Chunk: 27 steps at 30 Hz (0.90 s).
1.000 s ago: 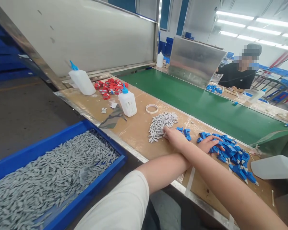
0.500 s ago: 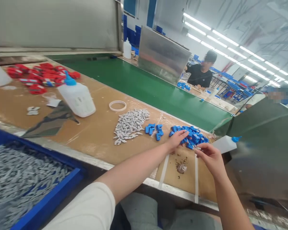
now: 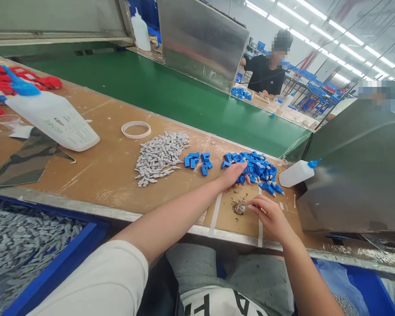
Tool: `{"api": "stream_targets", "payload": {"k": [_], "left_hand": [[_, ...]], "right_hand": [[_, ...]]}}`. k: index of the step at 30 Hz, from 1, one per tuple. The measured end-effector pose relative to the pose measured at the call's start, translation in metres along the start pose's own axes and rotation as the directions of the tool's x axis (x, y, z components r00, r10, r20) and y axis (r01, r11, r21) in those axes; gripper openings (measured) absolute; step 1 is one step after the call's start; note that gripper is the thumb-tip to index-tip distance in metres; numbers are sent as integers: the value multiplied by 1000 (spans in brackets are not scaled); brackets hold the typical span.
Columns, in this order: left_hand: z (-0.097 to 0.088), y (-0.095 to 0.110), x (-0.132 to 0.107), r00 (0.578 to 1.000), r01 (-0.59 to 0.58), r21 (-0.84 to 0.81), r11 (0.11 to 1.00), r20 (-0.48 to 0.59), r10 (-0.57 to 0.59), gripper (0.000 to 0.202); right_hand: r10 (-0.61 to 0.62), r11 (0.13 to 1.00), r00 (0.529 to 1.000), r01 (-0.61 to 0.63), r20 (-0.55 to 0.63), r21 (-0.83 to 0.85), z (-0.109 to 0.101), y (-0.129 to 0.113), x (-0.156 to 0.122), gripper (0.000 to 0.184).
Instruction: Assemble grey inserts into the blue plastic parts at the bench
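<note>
Likely light and stiff — hold the blue pieces (image 3: 260, 165) by their sides. Your right hand (image 3: 269, 213) pinches something tiny; whether your left hand (image 3: 233, 174) grips anything, I can't tell.

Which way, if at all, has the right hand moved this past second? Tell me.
Yes: the right hand was at the pile of grey pieces; now it is to the right of that pile, by the small clear pot.
</note>
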State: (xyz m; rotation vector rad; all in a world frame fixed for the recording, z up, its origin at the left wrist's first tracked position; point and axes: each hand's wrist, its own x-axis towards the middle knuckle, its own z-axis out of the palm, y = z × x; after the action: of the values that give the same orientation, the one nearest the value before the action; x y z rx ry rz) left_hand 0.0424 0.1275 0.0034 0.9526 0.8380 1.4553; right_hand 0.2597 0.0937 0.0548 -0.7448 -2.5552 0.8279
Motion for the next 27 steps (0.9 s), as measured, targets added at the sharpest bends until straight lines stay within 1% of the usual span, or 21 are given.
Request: {"api": "stream_targets", "payload": {"k": [3, 7, 9, 11, 12, 13, 15, 17, 19, 20, 24, 27], "left_hand": [[-2, -1, 0, 996, -88, 127, 988, 23, 86, 54], [-4, -2, 1, 996, -90, 291, 952, 36, 83, 56], [-6, -1, 1, 996, -85, 370, 925, 58, 68, 54], [-7, 1, 0, 993, -91, 451, 888, 103, 49, 51], [-8, 1, 0, 991, -96, 491, 866, 126, 38, 50], [-8, 2, 0, 989, -101, 528, 843, 144, 29, 49], [-8, 4, -1, 987, -110, 581, 807, 159, 20, 48], [-8, 4, -2, 987, -112, 604, 789, 162, 16, 47], [-7, 3, -2, 986, -115, 615, 780, 167, 14, 47], [-7, 3, -2, 985, -117, 621, 775, 170, 13, 47], [-8, 2, -2, 982, -123, 643, 755, 190, -1, 48], [-8, 1, -2, 980, -134, 646, 752, 200, 3, 47]], "right_hand": [[-16, 1000, 999, 17, 37, -6, 3, 1, -1, 22], [-26, 999, 999, 25, 46, 26, 7, 5, -2, 21], [-8, 998, 1000, 7, 13, 67, 9, 8, -3, 20], [55, 989, 995, -42, -88, 139, 11, 14, -3, 19], [110, 978, 980, -77, -164, 195, 12, 17, -2, 20], [178, 958, 954, -112, -243, 265, 13, 20, -1, 20], [316, 898, 871, -147, -376, 414, 14, 26, 3, 23], [398, 846, 795, -125, -458, 518, 14, 31, 10, 25], [424, 822, 752, -85, -505, 564, 15, 34, 18, 27], [429, 814, 742, -70, -516, 576, 15, 36, 23, 28], [434, 797, 735, -44, -521, 603, 20, 40, 37, 30], [392, 838, 748, -50, -536, 543, 25, 44, 40, 28]]}}
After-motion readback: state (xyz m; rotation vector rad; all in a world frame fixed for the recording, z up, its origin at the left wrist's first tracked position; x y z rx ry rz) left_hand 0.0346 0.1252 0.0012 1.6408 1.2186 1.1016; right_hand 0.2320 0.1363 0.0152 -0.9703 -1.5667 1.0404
